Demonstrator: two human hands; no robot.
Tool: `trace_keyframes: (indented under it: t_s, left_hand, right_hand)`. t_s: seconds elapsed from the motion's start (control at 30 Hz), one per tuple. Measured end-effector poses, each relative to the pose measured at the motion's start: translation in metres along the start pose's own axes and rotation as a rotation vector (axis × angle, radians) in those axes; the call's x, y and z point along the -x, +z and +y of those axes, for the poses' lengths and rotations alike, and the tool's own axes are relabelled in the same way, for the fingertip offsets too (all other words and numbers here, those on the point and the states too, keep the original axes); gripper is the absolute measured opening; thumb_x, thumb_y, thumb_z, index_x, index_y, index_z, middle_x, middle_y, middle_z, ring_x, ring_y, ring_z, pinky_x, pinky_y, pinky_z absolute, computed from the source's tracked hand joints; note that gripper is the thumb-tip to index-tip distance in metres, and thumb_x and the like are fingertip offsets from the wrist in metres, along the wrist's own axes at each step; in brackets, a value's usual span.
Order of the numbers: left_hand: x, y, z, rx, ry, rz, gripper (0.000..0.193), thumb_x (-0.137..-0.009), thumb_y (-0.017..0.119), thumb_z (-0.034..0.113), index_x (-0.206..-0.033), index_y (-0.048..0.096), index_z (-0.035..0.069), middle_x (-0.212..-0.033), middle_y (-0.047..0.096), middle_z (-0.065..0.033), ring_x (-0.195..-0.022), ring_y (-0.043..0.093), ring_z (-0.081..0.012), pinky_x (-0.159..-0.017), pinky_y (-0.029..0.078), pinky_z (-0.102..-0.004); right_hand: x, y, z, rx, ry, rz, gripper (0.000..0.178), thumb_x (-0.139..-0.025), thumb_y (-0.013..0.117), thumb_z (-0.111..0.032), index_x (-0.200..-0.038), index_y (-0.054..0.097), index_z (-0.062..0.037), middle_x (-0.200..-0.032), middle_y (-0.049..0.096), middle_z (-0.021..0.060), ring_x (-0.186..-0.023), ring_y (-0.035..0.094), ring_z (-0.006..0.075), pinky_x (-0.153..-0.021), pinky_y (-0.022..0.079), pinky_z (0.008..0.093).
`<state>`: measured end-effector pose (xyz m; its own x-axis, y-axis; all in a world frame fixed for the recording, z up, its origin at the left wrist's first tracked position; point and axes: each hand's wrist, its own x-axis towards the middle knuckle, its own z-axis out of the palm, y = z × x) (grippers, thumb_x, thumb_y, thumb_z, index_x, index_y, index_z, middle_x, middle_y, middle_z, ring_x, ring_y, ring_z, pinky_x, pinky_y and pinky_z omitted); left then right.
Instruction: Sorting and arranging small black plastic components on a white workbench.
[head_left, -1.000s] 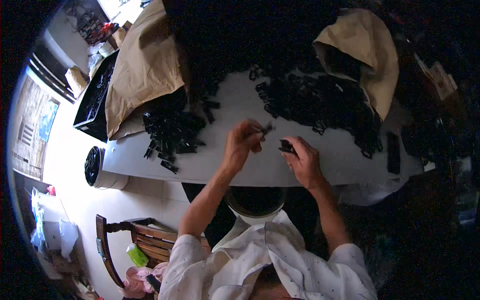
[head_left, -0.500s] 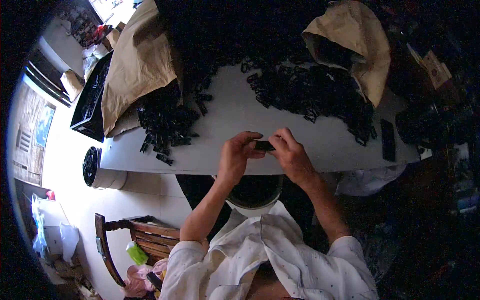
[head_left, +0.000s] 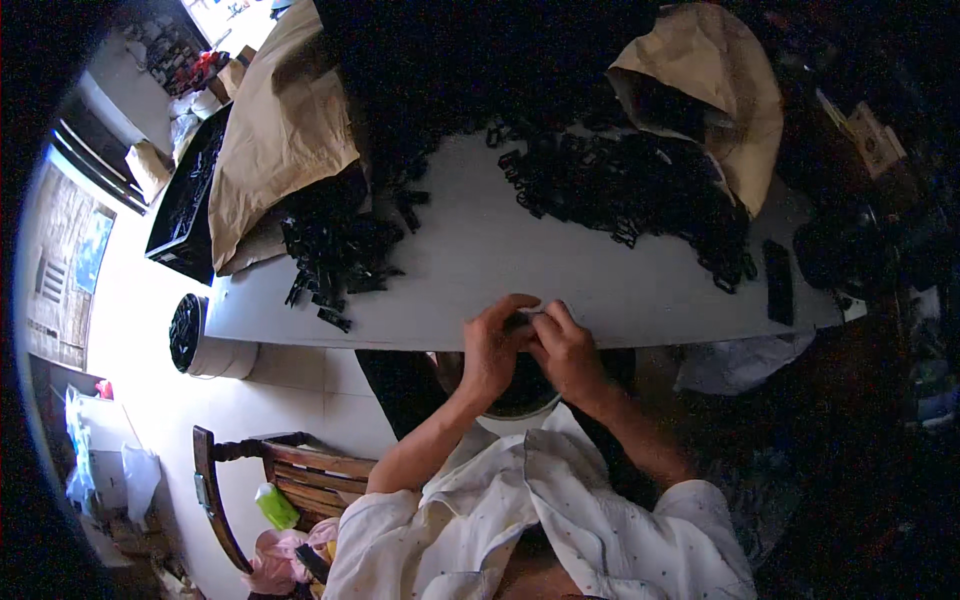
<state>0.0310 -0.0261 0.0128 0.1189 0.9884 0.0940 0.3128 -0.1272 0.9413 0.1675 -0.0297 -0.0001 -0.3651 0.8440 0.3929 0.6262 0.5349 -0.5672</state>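
Seen from above, a grey table (head_left: 560,270) held 2 heaps of small black plastic parts. The smaller heap (head_left: 335,255) lay at the left beside brown paper (head_left: 280,130); the far larger heap (head_left: 630,190) at the right suggested most of the work was left. At the near edge, the left hand (head_left: 492,350) and right hand (head_left: 566,350) were pressed together, fingers pinching 1 small black piece (head_left: 520,322), mostly hidden, its shape unclear.
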Motion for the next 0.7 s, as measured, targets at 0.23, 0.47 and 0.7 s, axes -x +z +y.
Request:
trace_keyframes:
  t_s: [0.23, 0.47, 0.7]
  left_hand:
    - [0.016, 0.002, -0.009, 0.338, -0.086, 0.090, 0.023, -0.070, 0.056, -0.007, -0.092, 0.058, -0.001, -0.082, 0.061, -0.0061, -0.078, 0.056, -0.0150, -0.074, 0.044, -0.0267]
    - [0.030, -0.004, -0.022, 0.577, -0.250, -0.005, 0.011, -0.072, 0.059, 0.000, -0.083, 0.060, -0.001, -0.082, 0.061, -0.0069, -0.076, 0.056, -0.0159, -0.070, 0.045, -0.0274]
    - [0.069, 0.022, -0.094, 0.022, -0.206, -0.141, 0.015, -0.079, 0.054, 0.003, -0.093, 0.058, -0.002, -0.077, 0.060, -0.0078, -0.067, 0.056, -0.0132, -0.060, 0.046, -0.0248]
  right_hand:
    - [0.003, -0.004, 0.018, -0.507, 0.092, -0.099, 0.023, -0.069, 0.065, 0.001, -0.087, 0.052, 0.0023, -0.082, 0.048, 0.0047, -0.069, 0.052, 0.0109, -0.056, 0.043, 0.0249]
    - [0.008, -0.004, 0.013, -0.625, 0.313, -0.284, 0.028, -0.068, 0.069, -0.020, -0.076, 0.051, 0.0001, -0.079, 0.050, 0.0127, -0.073, 0.052, 0.0276, -0.064, 0.041, 0.0343]
    - [-0.047, -0.025, 0.078, 0.045, 0.149, 0.158, 0.015, -0.073, 0.062, -0.004, -0.087, 0.058, -0.0011, -0.080, 0.051, 0.0104, -0.070, 0.053, 0.0234, -0.061, 0.044, 0.0319]
